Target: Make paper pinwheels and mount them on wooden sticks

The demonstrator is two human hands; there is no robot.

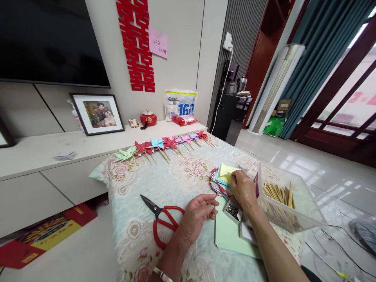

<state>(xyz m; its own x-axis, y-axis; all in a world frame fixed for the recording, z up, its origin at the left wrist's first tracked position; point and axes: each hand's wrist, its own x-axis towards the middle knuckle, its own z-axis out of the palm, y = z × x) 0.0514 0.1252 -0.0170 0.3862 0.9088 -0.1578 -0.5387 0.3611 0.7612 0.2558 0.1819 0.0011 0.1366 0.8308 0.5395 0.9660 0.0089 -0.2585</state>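
My right hand (244, 189) is over a stack of small coloured paper squares, its fingers closed on the edge of the top yellow paper square (226, 171). Its fingertips are partly hidden by the hand. My left hand (201, 213) is open and empty, fingers loosely curled, beside a pile of light green paper sheets (226, 239). Scissors with red handles (158, 212) lie left of it, partly behind my wrist. Between my hands, a small white box holds metal fasteners (233, 211), too small to name exactly.
A clear plastic bin (305, 219) of thin wooden sticks (277, 194) stands at the right. Several paper pinwheels (143, 147) on sticks line the table's far edge. Behind are a cabinet (96, 145) with a framed photo (79, 113) and a red jar (148, 118).
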